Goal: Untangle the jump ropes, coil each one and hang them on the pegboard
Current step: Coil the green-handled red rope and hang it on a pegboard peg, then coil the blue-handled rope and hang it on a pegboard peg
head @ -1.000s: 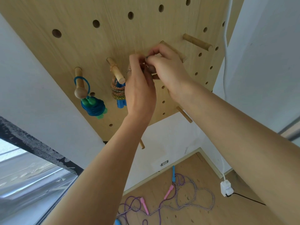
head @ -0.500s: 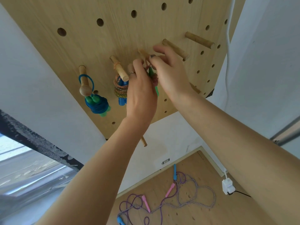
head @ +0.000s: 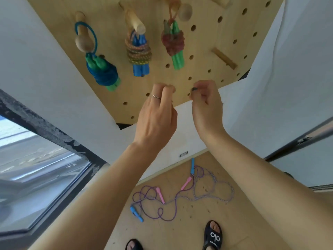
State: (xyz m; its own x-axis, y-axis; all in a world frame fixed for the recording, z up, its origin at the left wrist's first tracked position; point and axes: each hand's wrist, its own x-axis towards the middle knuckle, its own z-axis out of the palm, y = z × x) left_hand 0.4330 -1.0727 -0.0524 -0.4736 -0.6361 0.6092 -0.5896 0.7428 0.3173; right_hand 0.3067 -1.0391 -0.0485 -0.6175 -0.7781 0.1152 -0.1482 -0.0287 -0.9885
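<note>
Three coiled jump ropes hang from pegs on the wooden pegboard (head: 203,44): a blue rope with green handles (head: 102,73), a multicoloured rope with blue handles (head: 139,55) and a dark red rope with green handles (head: 173,45). My left hand (head: 156,114) and my right hand (head: 207,107) hover below them with loosely curled fingers, holding nothing. On the floor lie two tangled ropes: a purple one with pink handles (head: 162,204) and a pale speckled one with blue handles (head: 214,192).
A short wooden peg (head: 224,58) sticks out at the board's right. A dark-framed window (head: 45,159) fills the lower left. A white wall meets the wooden floor (head: 234,222) below. My sandalled feet (head: 213,235) stand near the bottom edge.
Both hands have let go of the dark red rope, which now hangs from its peg. They have dropped below the board and apart. The view has tilted down.
</note>
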